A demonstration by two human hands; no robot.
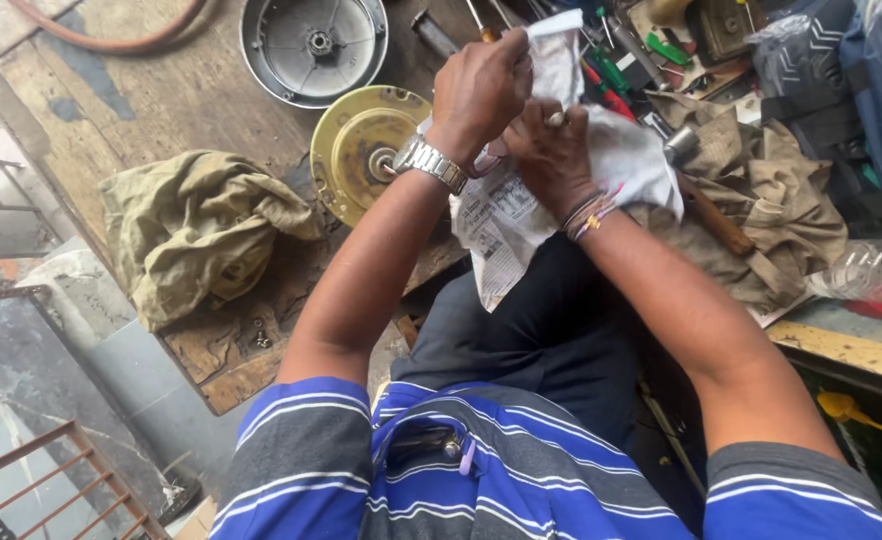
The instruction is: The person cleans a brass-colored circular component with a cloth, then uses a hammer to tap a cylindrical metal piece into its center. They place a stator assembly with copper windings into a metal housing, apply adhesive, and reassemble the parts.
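My left hand [481, 88], with a metal watch on the wrist, is closed on a white cloth [629, 160] and pulls its upper corner up. My right hand [553, 155], with thread bands on the wrist, presses into the same cloth and grips something small wrapped in it; what it is stays hidden. A printed paper sheet [501, 225] hangs below the cloth, under both hands. Just left of the hands a round yellowish metal motor cover [356, 150] lies on the wooden workbench [151, 100].
A grey round metal housing [313, 45] sits at the bench's far edge. An olive rag [196, 230] lies on the left. A brown rag [771, 200], a wooden-handled hammer [706, 205], screwdrivers [611, 75] and a plastic bottle [861, 272] crowd the right.
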